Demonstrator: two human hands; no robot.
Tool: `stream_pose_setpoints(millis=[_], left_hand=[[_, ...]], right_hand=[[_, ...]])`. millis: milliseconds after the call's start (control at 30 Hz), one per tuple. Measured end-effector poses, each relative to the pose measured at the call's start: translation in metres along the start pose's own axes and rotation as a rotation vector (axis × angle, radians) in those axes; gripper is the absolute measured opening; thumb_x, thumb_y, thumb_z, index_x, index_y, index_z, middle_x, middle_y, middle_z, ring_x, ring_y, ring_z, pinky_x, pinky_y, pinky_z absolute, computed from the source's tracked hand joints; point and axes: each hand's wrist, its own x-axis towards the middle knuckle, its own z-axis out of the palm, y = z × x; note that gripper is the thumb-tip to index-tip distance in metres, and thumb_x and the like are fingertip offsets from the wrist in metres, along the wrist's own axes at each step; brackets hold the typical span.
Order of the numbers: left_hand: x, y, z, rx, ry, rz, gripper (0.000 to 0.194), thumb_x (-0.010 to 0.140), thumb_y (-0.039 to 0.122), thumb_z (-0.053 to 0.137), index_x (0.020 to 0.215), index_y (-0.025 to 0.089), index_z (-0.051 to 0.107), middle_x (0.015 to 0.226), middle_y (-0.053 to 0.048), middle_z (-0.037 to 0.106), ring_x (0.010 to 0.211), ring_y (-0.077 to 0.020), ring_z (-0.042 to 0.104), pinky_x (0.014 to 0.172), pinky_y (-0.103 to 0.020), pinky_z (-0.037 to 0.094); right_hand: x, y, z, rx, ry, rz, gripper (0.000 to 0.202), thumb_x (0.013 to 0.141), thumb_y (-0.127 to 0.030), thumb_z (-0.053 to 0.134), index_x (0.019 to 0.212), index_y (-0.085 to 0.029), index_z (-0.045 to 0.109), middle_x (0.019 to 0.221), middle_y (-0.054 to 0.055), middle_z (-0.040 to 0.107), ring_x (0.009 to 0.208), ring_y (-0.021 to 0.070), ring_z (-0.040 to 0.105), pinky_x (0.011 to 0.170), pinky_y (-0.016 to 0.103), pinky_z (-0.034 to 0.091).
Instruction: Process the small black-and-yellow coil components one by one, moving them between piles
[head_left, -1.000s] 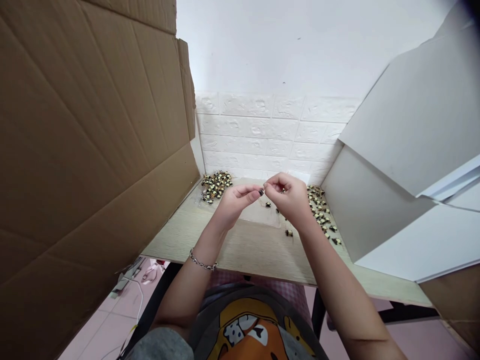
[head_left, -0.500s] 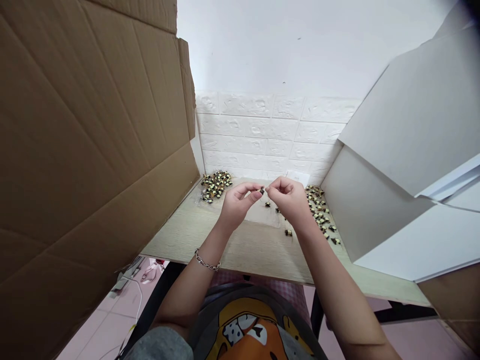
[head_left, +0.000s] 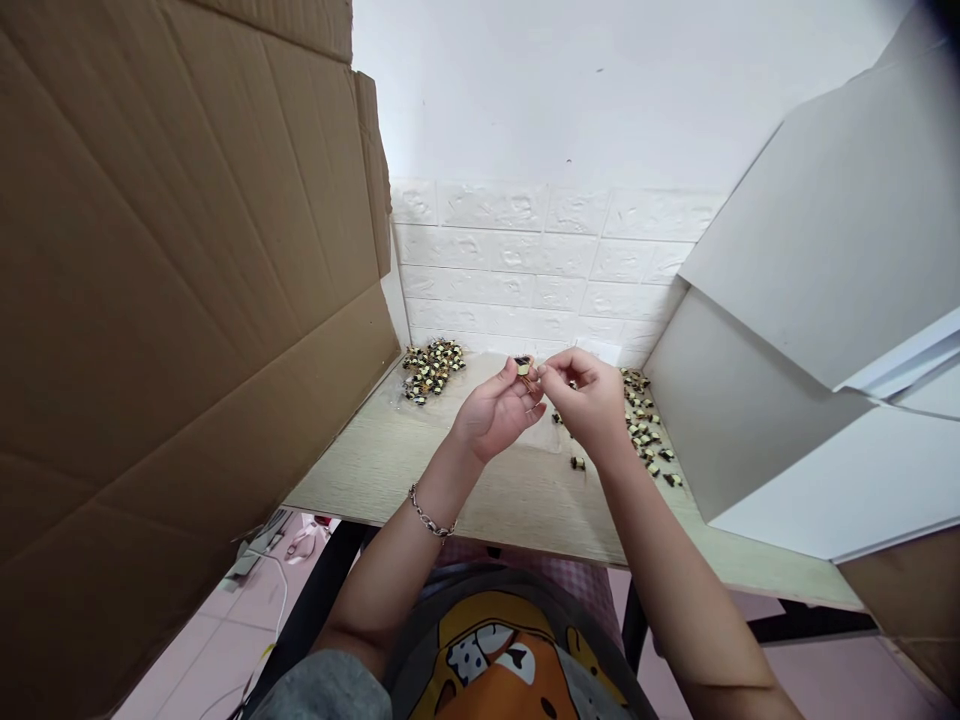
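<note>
Between its thumb and fingers, my left hand (head_left: 495,412) holds a small coil (head_left: 523,368) with yellow tape around a black body. The palm is turned up, and thin copper-coloured leads stick out from the coil's lower side. My right hand (head_left: 589,395) is closed in a pinch right beside the coil, at the end of a wire lead (head_left: 530,384). The fingertips hide much of that lead. Below the right wrist, a single coil (head_left: 577,463) lies on the table.
A heap of similar coils (head_left: 435,370) sits at the table's back left. More coils (head_left: 645,430) are scattered on the right. A tall cardboard sheet (head_left: 187,250) walls the left side, and white panels (head_left: 765,400) the right. White brick-pattern wall (head_left: 517,250) stands behind the wooden table (head_left: 375,470).
My left hand has rolled palm-up and shifted slightly right, turning the coil so its yellow side shows. My right hand has moved a little right, still pinching.
</note>
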Motion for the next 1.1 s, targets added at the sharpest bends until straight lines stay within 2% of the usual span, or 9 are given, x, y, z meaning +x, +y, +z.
stream_pose_setpoints(millis=[200, 333, 433, 700, 900, 1100], left_hand=[[-0.001, 0.003, 0.007, 0.043, -0.007, 0.007, 0.017, 0.079, 0.033, 0.048, 0.076, 0.017, 0.056, 0.077, 0.0, 0.056, 0.076, -0.0093, 0.053, 0.073, -0.024, 0.04], [-0.003, 0.003, 0.011, 0.073, -0.004, 0.017, 0.018, 0.079, 0.033, 0.049, 0.076, 0.017, 0.057, 0.074, 0.0, 0.055, 0.075, -0.0096, 0.052, 0.077, -0.027, 0.039], [-0.005, 0.004, 0.012, 0.099, -0.005, 0.042, 0.016, 0.077, 0.032, 0.051, 0.076, 0.017, 0.057, 0.075, -0.001, 0.054, 0.075, -0.0099, 0.051, 0.078, -0.027, 0.039], [-0.006, 0.006, 0.013, 0.222, -0.059, 0.174, 0.014, 0.07, 0.028, 0.06, 0.075, 0.015, 0.06, 0.075, -0.001, 0.055, 0.073, -0.0093, 0.049, 0.076, -0.026, 0.038], [-0.007, 0.009, 0.013, 0.271, -0.017, 0.199, 0.015, 0.066, 0.026, 0.065, 0.076, 0.015, 0.061, 0.075, 0.0, 0.057, 0.07, -0.0072, 0.049, 0.069, -0.022, 0.036], [-0.008, 0.01, 0.012, 0.363, -0.042, 0.237, 0.015, 0.066, 0.028, 0.064, 0.073, 0.014, 0.063, 0.077, -0.003, 0.059, 0.075, -0.0094, 0.05, 0.071, -0.023, 0.035]], right_hand=[[0.001, -0.006, -0.005, -0.19, 0.098, -0.318, 0.008, 0.072, -0.021, 0.052, 0.079, -0.019, 0.057, 0.072, 0.0, 0.057, 0.064, 0.0112, 0.05, 0.06, 0.025, 0.042], [0.003, -0.009, -0.008, -0.285, 0.07, -0.481, 0.008, 0.075, -0.023, 0.052, 0.078, -0.021, 0.059, 0.078, 0.003, 0.058, 0.076, 0.0138, 0.053, 0.068, 0.028, 0.044], [0.002, -0.01, -0.01, -0.308, 0.055, -0.491, 0.008, 0.076, -0.023, 0.053, 0.077, -0.021, 0.06, 0.077, 0.002, 0.058, 0.075, 0.0135, 0.054, 0.068, 0.028, 0.044], [-0.003, -0.011, -0.012, -0.353, 0.125, -0.531, 0.011, 0.075, -0.021, 0.054, 0.08, -0.024, 0.064, 0.075, 0.002, 0.057, 0.072, 0.0134, 0.053, 0.065, 0.028, 0.044], [-0.004, -0.011, -0.014, -0.415, 0.125, -0.597, 0.014, 0.076, -0.021, 0.053, 0.083, -0.025, 0.064, 0.073, 0.002, 0.054, 0.071, 0.0139, 0.05, 0.064, 0.028, 0.042], [-0.003, -0.011, -0.014, -0.448, 0.089, -0.614, 0.013, 0.077, -0.022, 0.052, 0.082, -0.025, 0.064, 0.069, 0.002, 0.053, 0.068, 0.0135, 0.049, 0.061, 0.028, 0.042]])
